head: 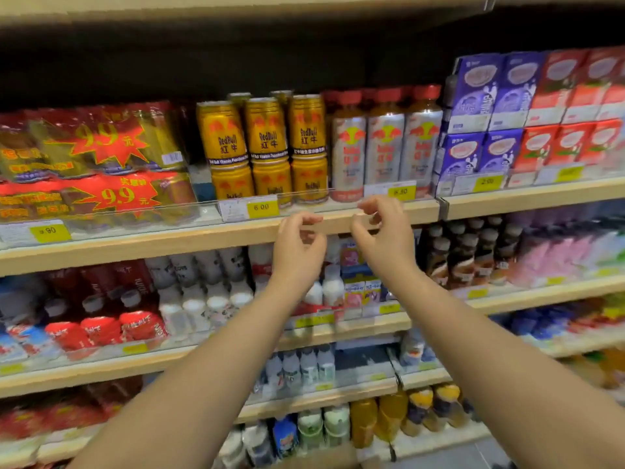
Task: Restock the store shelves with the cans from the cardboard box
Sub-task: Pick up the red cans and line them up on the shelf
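Note:
Gold Red Bull cans (267,148) stand stacked two high in three columns on the upper wooden shelf (189,236), behind a clear plastic rail. My left hand (297,245) and my right hand (380,236) are raised just below and in front of that shelf's edge. Both hands have loosely curled fingers that are apart and hold nothing. No cardboard box shows clearly in this view.
Red shrink-wrapped multipacks (91,164) sit left of the cans, silver Red Bull bottles (385,147) to the right, then purple and red cartons (527,120). Lower shelves carry many bottles. Yellow price tags (262,207) line the shelf edges.

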The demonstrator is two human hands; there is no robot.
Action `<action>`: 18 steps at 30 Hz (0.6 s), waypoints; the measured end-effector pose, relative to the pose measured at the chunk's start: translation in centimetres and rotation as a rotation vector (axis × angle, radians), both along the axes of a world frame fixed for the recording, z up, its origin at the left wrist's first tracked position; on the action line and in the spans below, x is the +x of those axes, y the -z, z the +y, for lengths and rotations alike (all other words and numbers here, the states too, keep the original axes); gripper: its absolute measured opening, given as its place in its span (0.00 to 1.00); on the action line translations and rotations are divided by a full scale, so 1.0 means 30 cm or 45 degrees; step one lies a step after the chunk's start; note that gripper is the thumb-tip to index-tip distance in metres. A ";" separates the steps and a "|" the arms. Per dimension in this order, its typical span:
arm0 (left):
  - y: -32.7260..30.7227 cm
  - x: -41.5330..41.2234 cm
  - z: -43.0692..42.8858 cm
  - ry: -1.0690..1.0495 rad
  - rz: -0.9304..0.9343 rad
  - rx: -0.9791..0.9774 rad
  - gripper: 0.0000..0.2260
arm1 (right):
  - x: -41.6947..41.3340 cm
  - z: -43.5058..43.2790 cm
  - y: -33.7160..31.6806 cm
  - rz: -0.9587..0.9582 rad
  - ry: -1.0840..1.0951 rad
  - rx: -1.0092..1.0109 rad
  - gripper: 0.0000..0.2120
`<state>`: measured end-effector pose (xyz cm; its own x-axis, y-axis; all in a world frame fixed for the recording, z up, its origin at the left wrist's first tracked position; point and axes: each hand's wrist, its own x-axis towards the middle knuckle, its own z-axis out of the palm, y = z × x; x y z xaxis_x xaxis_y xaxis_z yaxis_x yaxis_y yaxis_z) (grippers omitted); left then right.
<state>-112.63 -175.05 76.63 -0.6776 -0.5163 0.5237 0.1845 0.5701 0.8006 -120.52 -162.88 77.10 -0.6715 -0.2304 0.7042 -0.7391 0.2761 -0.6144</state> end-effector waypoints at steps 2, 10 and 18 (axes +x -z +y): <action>0.116 0.012 0.077 0.080 -0.084 0.150 0.13 | 0.051 0.094 0.131 -0.231 0.029 -0.055 0.06; 0.586 0.111 0.409 0.342 -0.702 0.354 0.10 | 0.287 0.526 0.651 -1.049 0.296 -0.235 0.07; 0.815 0.090 0.786 0.394 -1.013 0.455 0.07 | 0.390 0.998 0.915 -1.469 0.541 -0.362 0.07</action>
